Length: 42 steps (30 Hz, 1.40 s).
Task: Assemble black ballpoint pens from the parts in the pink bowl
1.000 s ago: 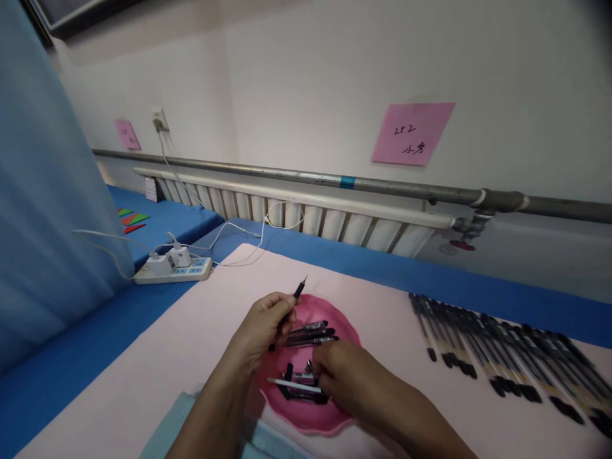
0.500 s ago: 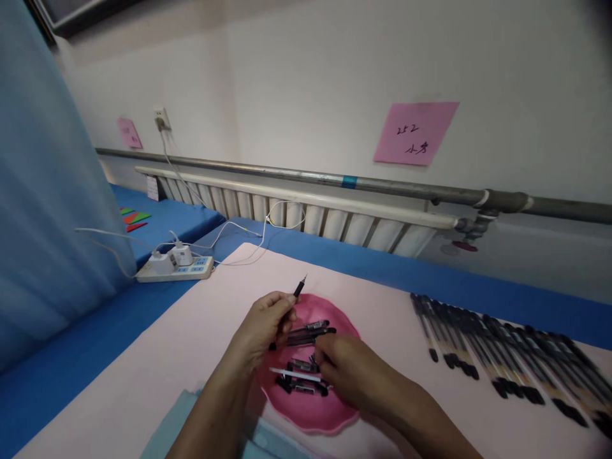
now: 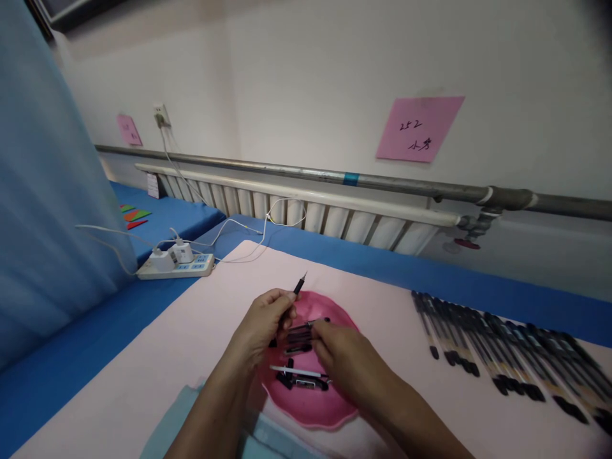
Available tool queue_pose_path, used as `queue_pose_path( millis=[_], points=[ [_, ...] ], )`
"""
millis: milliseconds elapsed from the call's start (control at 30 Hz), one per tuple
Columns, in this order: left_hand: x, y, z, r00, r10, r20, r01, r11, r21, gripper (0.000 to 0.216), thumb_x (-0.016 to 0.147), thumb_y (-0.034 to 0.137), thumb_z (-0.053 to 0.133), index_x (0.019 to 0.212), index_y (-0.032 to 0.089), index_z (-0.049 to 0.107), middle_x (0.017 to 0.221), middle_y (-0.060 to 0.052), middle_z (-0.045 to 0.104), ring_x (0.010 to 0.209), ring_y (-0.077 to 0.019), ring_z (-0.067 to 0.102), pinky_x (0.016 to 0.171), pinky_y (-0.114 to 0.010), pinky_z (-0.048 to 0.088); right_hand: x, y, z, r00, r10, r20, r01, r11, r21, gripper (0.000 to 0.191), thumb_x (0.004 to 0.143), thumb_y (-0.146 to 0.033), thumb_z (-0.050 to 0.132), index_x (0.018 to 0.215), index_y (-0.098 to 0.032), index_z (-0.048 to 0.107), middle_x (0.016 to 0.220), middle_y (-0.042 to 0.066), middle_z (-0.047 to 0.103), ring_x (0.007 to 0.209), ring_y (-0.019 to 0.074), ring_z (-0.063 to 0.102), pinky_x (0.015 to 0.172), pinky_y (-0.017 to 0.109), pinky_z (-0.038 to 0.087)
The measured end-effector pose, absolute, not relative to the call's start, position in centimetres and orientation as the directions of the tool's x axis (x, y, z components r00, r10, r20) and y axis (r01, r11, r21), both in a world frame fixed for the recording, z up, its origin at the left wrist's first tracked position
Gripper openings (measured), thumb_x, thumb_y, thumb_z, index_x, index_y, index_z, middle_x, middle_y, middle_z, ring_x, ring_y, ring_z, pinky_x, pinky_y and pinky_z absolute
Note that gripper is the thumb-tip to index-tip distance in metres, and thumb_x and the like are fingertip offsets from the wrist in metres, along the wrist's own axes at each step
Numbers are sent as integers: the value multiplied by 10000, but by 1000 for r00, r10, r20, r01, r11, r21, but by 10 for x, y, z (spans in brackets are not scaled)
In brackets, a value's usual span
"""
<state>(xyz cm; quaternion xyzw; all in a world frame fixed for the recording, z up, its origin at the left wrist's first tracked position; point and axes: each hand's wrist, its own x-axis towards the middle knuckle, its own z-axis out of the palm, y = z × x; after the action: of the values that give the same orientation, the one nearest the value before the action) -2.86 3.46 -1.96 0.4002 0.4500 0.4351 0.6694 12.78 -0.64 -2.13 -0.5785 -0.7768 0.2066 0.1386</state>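
Observation:
My left hand (image 3: pixel 268 319) is closed round a pen with a black grip (image 3: pixel 299 284), its bare tip pointing up and away. The pen's lower part is hidden by my fingers. My right hand (image 3: pixel 342 347) reaches over the pink scalloped dish (image 3: pixel 313 414), fingers pinched together at the dark pen parts (image 3: pixel 300 335) inside. What those fingertips grip is hidden. Closer to me in the dish lie a thin white refill (image 3: pixel 296 371) and a black pen cap (image 3: pixel 284 380).
Several assembled black pens (image 3: pixel 497 344) lie in a row on the pink sheet (image 3: pixel 373 299) at the right. A power strip (image 3: pixel 201 264) with chargers sits at the left. Light-blue cloth (image 3: pixel 268 440) lies near me; a radiator (image 3: pixel 310 220) runs along the wall.
My right hand has shifted slightly away from me, from the dish's nearer pen parts to the farther ones. One clear-and-black part near the refill has moved. My left hand stays put with the pen.

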Motion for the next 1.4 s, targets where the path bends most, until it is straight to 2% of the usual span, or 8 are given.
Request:
queue_pose_path(
  millis=[267,467,633,867,1000,1200,1267,1400],
  points=[
    [-30,36,-20,201,950,-237,-224,281,933,216,700,356,631,696,166,529,534,59,506,371,-35,360,354,-167,235,129,-15,-19,-518,850,-98,728,378,-572,131,632,-86,543,692,-181,610,789,15,636,708,151,535,583,237,321],
    [-30,37,-22,202,948,-244,-237,290,927,224,691,359,639,686,167,524,539,52,507,368,-33,351,352,-166,232,136,-7,-27,-377,915,-144,823,259,-506,124,668,-81,487,651,-168,574,637,2,597,528,100,446,491,238,231],
    [-33,37,-19,195,950,-245,-248,289,925,214,686,349,639,699,159,540,526,54,493,375,-37,356,355,-167,245,143,-1,-14,-396,906,-150,764,235,-601,145,704,-95,458,641,-173,564,634,-13,577,561,102,454,504,226,268],
    [-39,36,-11,142,960,-241,-260,271,927,257,696,362,632,796,129,589,536,54,491,392,-32,361,358,-153,257,150,-8,-1,-459,798,-391,750,112,-652,153,639,-91,514,670,-178,636,604,-27,574,564,103,492,484,203,300],
    [-37,36,-11,137,961,-240,-262,269,927,280,679,377,647,792,127,589,536,52,494,392,-34,363,354,-156,255,152,-4,-2,-387,914,-124,723,218,-655,194,761,-121,433,733,-193,611,680,-16,607,620,119,525,563,224,350],
    [-36,37,-13,134,960,-244,-268,272,924,269,670,371,651,776,133,586,533,53,494,385,-33,361,353,-157,258,149,5,-21,-411,898,159,802,439,-404,221,765,-67,455,843,-197,617,890,34,631,831,178,521,739,288,345],
    [-37,37,-14,134,961,-242,-269,271,924,255,672,361,648,773,136,584,530,53,493,381,-33,359,350,-157,251,147,5,-24,-434,886,165,814,464,-349,252,768,-50,449,867,-199,626,913,41,640,840,182,522,746,297,325],
    [-37,38,-15,133,960,-246,-259,273,927,238,686,351,633,778,136,586,532,50,498,379,-34,364,352,-160,247,145,4,-18,-459,888,28,850,448,-277,245,739,-24,450,617,-179,595,641,7,633,604,134,501,683,290,290]
  ],
)
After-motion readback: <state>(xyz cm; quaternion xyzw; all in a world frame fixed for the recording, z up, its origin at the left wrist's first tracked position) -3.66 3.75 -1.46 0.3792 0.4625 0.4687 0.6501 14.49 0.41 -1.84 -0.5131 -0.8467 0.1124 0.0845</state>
